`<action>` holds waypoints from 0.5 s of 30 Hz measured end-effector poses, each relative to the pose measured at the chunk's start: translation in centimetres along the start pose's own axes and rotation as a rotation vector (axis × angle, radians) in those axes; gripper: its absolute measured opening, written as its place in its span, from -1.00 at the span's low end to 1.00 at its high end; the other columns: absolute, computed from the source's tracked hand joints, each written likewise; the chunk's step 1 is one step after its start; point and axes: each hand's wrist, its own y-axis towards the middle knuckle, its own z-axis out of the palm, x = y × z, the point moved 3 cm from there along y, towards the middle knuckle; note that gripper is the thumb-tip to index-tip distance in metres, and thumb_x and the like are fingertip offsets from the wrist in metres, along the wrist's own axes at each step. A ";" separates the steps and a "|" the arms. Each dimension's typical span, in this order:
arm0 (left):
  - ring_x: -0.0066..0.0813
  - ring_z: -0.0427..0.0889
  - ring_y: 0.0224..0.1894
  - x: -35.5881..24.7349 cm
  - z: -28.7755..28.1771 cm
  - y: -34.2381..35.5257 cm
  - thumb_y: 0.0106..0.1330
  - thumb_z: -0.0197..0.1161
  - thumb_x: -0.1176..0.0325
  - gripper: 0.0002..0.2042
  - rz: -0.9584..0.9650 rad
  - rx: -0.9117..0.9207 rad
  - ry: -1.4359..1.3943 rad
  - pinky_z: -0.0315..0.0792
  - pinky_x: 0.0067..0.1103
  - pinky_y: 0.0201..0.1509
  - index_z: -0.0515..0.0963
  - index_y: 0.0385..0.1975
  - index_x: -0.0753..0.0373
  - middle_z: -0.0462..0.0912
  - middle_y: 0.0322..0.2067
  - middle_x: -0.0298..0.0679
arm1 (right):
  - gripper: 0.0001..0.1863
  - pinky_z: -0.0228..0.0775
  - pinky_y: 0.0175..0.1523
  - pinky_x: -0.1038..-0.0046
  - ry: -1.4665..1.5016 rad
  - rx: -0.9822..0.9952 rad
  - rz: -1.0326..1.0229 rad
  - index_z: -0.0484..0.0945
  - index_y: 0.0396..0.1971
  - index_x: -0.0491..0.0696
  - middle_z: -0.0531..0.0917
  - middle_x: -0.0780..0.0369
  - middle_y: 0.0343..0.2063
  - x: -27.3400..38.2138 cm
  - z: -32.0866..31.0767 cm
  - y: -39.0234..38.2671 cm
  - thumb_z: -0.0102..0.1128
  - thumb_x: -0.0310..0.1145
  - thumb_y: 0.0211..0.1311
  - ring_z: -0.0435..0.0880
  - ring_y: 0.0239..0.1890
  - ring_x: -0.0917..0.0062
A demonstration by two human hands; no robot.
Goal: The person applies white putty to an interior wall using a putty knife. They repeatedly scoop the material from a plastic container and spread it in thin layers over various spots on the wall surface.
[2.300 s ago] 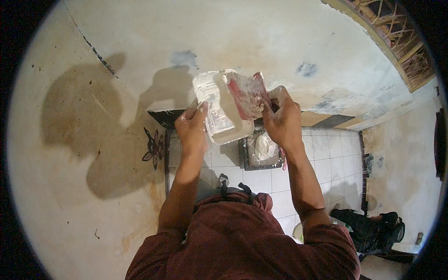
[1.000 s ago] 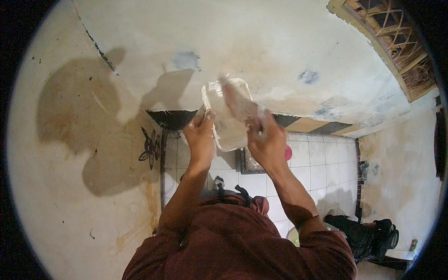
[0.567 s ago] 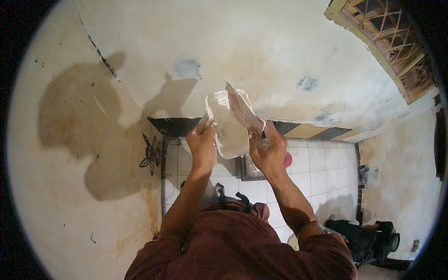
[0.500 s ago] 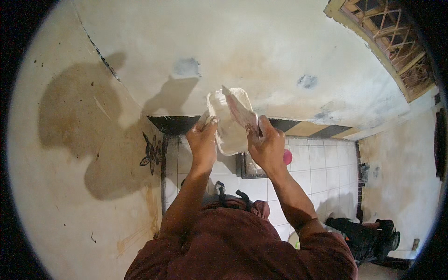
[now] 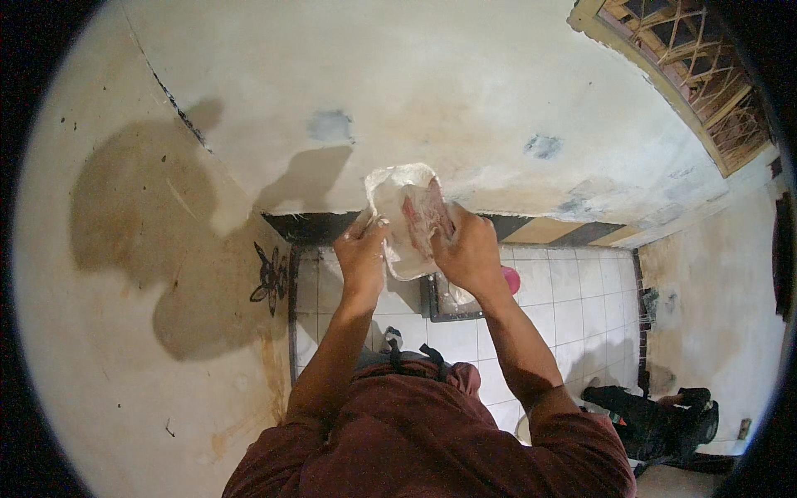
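My left hand [image 5: 362,257] grips the left rim of a shallow white rectangular tray [image 5: 403,176] with rounded corners, smeared inside with a whitish paste. In my right hand [image 5: 471,253] is a flat, broad putty knife [image 5: 423,217], reddish and coated with the same paste. Its blade sits inside the tray by the right side, and whether its edge touches the bottom I cannot tell. My right fingers cover its handle end. Both hands are out in front of me, the tray tilted between them near the wall.
The pale wall [image 5: 465,75] ahead carries grey patches [image 5: 330,126] and a black-and-yellow band low down. A wooden lattice opening [image 5: 693,70] is at upper right. On the white tiled floor [image 5: 564,274] are a dark-edged box-like thing [image 5: 454,312], a pink round object [image 5: 510,280] and a dark bundle [image 5: 656,419].
The putty knife has dropped lower into the tray; its tip no longer rises over the tray's far rim. My right hand has turned and shifted slightly left.
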 end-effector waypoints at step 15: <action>-0.61 0.54 -0.28 -2.8 -3.7 1.0 0.17 0.24 0.51 -0.69 -0.049 0.003 -0.006 0.41 -0.67 -0.16 0.52 -0.09 0.50 0.62 -0.27 -0.25 | -0.84 0.40 -0.33 0.12 0.047 -0.066 0.004 0.48 -0.50 -0.19 0.53 -0.12 -0.57 4.5 2.6 1.1 0.14 -0.40 -0.04 0.53 -0.44 -0.08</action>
